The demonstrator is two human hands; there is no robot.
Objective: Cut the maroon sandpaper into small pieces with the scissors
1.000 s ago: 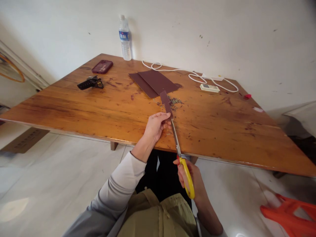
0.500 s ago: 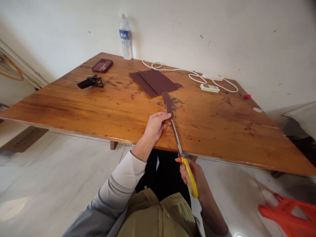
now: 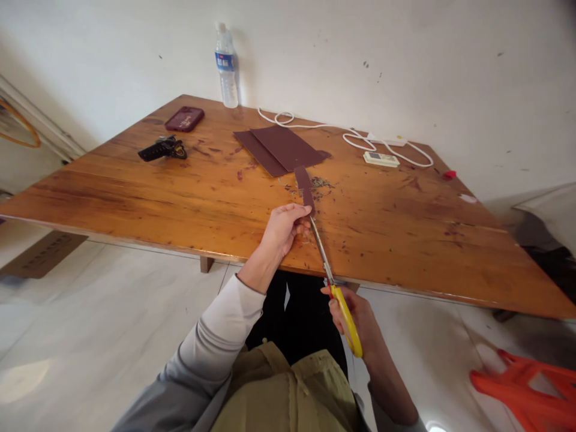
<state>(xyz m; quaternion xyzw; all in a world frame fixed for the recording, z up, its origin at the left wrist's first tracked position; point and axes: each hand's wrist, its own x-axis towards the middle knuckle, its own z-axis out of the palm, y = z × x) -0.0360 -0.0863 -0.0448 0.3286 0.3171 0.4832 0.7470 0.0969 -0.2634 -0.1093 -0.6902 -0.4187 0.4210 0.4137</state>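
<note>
Between thumb and fingers, my left hand [image 3: 284, 231] pinches the near end of a narrow dark maroon strip [image 3: 308, 195], which looks like sandpaper. A second short maroon piece [image 3: 302, 177] lies in line with its far end; whether the two are joined I cannot tell. My right hand [image 3: 353, 315] is closed round the yellow and red handles of a pair of scissors [image 3: 323, 252]. The blades look nearly closed, and their tips reach the strip right beside my left fingertips. Larger maroon sheets [image 3: 288, 147] lie overlapped farther back.
Small dark scraps [image 3: 321, 185] are scattered beside the strip on the wooden table [image 3: 216, 204]. Toward the back stand or lie a water bottle [image 3: 226, 69], a maroon phone [image 3: 184, 119], black keys [image 3: 162, 148], a white cable [image 3: 310, 125] and a remote control [image 3: 381, 159]. An orange stool [image 3: 522, 384] is at lower right.
My hands, the strip and the scissors stay almost in place. The scissor handles sit marginally higher and farther right. The whole view has shifted very slightly.
</note>
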